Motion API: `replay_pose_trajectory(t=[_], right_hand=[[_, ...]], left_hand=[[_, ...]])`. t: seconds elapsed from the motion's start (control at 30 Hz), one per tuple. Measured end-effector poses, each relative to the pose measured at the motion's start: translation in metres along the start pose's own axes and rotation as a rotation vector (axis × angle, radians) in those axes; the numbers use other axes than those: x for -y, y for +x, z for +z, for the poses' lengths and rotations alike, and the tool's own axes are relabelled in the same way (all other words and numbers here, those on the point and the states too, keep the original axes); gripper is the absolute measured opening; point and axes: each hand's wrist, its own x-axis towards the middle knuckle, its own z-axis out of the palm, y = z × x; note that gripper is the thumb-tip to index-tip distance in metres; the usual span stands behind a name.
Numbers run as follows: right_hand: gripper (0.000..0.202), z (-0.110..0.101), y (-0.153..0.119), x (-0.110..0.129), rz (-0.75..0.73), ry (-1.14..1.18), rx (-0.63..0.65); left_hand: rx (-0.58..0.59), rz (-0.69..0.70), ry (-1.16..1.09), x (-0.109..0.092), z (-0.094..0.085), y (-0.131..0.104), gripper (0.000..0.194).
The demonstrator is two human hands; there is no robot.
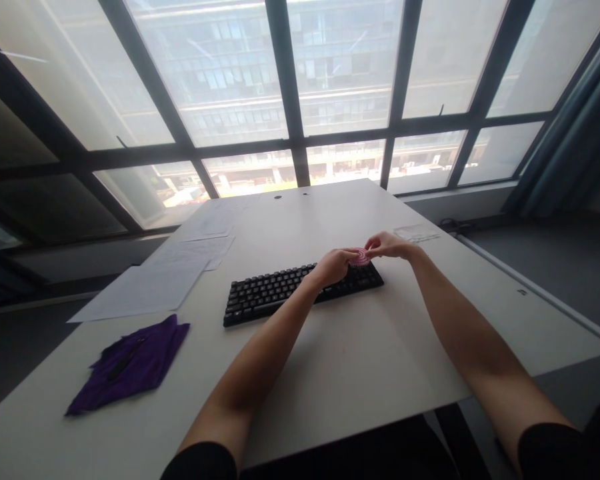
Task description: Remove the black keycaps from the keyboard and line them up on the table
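Note:
A small round pink disc with ring-like lines (360, 257) is held between both hands above the right part of a black keyboard (270, 292). My left hand (333, 265) grips the disc's left side with closed fingers. On its right side, the fingers of my right hand (386, 245) pinch the edge. The keyboard lies slightly slanted on the white table, and my left hand and forearm cover part of its keys.
Purple cloth (135, 363) with a dark item on it lies at the left. White paper sheets (155, 277) spread along the left side of the table (350, 347). A clear plastic piece (416, 233) is beyond my right hand. Large windows stand behind.

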Motion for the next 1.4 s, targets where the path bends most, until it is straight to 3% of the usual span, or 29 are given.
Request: replay_pose_trajectory(t=[0.5,0.97,1.4], right_hand=[[0.051,-0.005,-0.003,-0.001,0.064,-0.061,0.098],[0.052,-0.008,-0.008,0.003,0.049,-0.092,0.126],[0.048,-0.004,0.001,-0.001,0.084,-0.194,0.131]], left_hand=[[0.036,0.033,-0.005,0.005,0.005,-0.005,0.055],[0.065,0.019,0.005,-0.005,-0.007,-0.003,0.056],[0.156,-0.018,-0.081,0.003,-0.010,-0.007,0.055]])
